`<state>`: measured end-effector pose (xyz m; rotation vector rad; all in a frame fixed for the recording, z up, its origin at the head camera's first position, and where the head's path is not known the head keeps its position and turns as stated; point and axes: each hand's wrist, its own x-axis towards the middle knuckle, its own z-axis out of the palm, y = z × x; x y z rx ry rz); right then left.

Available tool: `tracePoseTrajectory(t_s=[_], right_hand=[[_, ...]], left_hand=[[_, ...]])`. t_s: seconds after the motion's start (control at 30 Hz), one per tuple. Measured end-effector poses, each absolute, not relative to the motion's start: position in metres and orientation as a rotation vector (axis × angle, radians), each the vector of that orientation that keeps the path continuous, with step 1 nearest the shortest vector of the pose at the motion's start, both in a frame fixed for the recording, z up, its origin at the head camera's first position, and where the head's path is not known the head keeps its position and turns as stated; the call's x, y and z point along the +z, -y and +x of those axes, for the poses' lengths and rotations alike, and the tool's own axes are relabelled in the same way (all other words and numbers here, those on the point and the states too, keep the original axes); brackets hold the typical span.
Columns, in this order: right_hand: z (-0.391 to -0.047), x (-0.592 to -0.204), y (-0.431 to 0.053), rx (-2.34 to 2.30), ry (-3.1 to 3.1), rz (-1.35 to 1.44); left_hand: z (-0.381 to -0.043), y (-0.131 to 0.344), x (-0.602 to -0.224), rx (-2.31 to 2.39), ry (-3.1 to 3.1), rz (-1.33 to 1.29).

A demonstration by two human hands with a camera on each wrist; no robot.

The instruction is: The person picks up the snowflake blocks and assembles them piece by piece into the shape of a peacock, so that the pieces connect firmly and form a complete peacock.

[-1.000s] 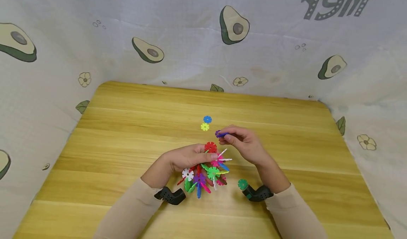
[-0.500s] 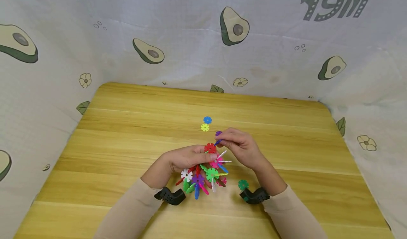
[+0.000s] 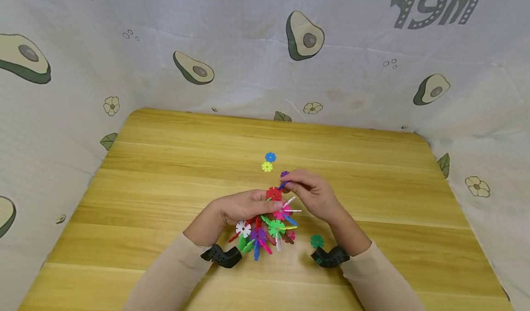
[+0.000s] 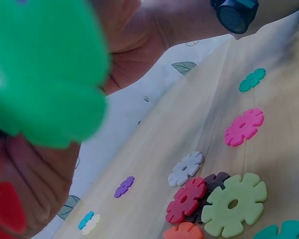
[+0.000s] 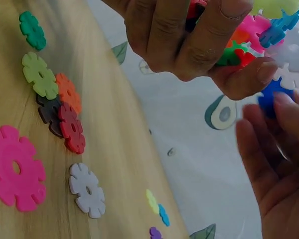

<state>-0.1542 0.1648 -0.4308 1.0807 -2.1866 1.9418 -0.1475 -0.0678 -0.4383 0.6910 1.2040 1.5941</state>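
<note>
My left hand [image 3: 248, 204] grips a cluster of interlocking plastic discs [image 3: 276, 228], many-coloured and notched round their rims. Its thumb lies across the cluster beside a pink disc [image 3: 280, 211]. A red disc [image 3: 273, 193] sticks out at the far end. My right hand [image 3: 312, 193] pinches a dark blue disc [image 3: 282, 185] edge-on, right at the red disc's rim. In the right wrist view the blue disc [image 5: 271, 102] sits between thumb and fingers, close under a white disc [image 5: 291, 74] of the cluster. A green disc [image 4: 45, 74] looms blurred in the left wrist view.
Blue [image 3: 270, 157], yellow [image 3: 267, 167] and purple [image 3: 285, 174] loose discs lie on the wooden table [image 3: 165, 164] beyond the hands. A green disc [image 3: 317, 241] lies near the right wrist. Several others, including a pink disc [image 5: 16, 168], show in the wrist views. Printed cloth [image 3: 248, 39] hangs behind.
My right hand has moved slightly left and toward me, turning the dark blue disc and bringing it to the red disc's rim. The left hand keeps its hold with hardly any movement.
</note>
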Motion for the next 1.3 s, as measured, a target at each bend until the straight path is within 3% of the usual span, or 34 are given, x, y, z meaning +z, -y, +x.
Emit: tracePoseTrajectory(t_s=[0.23, 0.4, 0.53, 0.7, 0.83, 0.97, 1.1, 1.3], right_hand=[[-0.164, -0.43, -0.174, 2.075, 2.474, 0.389], [-0.172, -0.447, -0.171, 1.521, 3.145, 0.436], [-0.175, -0.459, -0.164, 1.0, 3.138, 0.385], [-0.181, -0.469, -0.157, 0.753, 3.094, 0.282], [-0.186, -0.47, -0.156, 0.966, 3.085, 0.247], [-0.184, -0.46, -0.16, 1.66, 2.856, 0.291], [-0.175, -0.443, -0.162, 2.243, 2.448, 0.599], [-0.165, -0.436, -0.159, 2.29, 2.204, 0.964]], left_hand=[[-0.151, 0.075, -0.435, 1.61, -1.289, 0.627], [-0.153, 0.084, -0.434, 1.639, -1.337, 0.599], [-0.153, 0.082, -0.433, 1.631, -1.314, 0.609], [-0.153, 0.078, -0.435, 1.61, -1.312, 0.611], [-0.153, 0.078, -0.435, 1.601, -1.312, 0.617], [-0.153, 0.077, -0.435, 1.592, -1.307, 0.62], [-0.153, 0.076, -0.434, 1.567, -1.3, 0.628], [-0.154, 0.075, -0.437, 1.571, -1.277, 0.643]])
